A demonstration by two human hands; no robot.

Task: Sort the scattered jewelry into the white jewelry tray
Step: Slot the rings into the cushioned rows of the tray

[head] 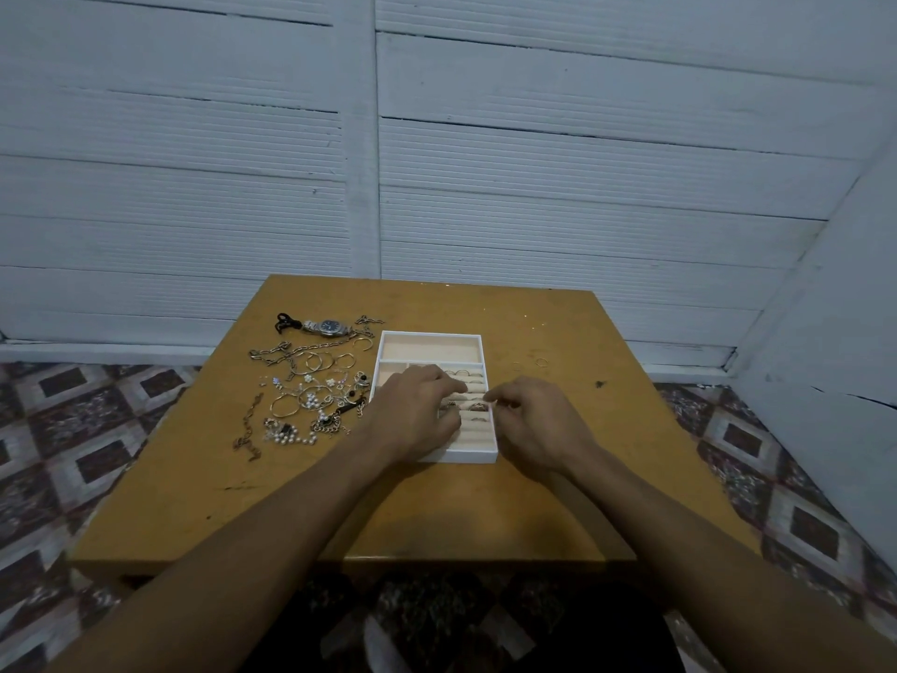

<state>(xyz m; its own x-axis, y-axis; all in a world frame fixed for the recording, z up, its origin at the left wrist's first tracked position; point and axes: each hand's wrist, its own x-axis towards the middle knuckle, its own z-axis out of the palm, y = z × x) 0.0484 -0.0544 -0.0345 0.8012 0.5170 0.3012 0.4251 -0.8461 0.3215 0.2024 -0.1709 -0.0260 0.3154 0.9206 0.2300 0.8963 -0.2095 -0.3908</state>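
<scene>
Two hands were busy over the white jewelry tray, which sat near the middle of the yellow-brown bench. The left hand lay across the tray's left half. Its fingers were bent down onto the padded ring rolls and the thumb was tucked in toward a dark ring. Whether it had hold of anything I could not tell from where I stood.

The right hand rested at the tray's right rim, with forefinger and thumb drawn close together at their tips just over the rolls. The other fingers were loosely curled behind. If something sat in that pinch, it was too small to make out. A few rings were seated in the rolls between the two hands, and more sat in the rows beyond the left knuckles.

Most of the scattered jewelry lay in a tangle on the bench just left of the tray. A wristwatch lay at the far edge of the heap, with thin hoops below it. A pearl piece lay nearest the person, and a dark chain trailed off on the left. Two loose rings lay apart on the bench, to the right of the tray. Patterned tiles covered the floor, and a pale boarded wall stood behind.
</scene>
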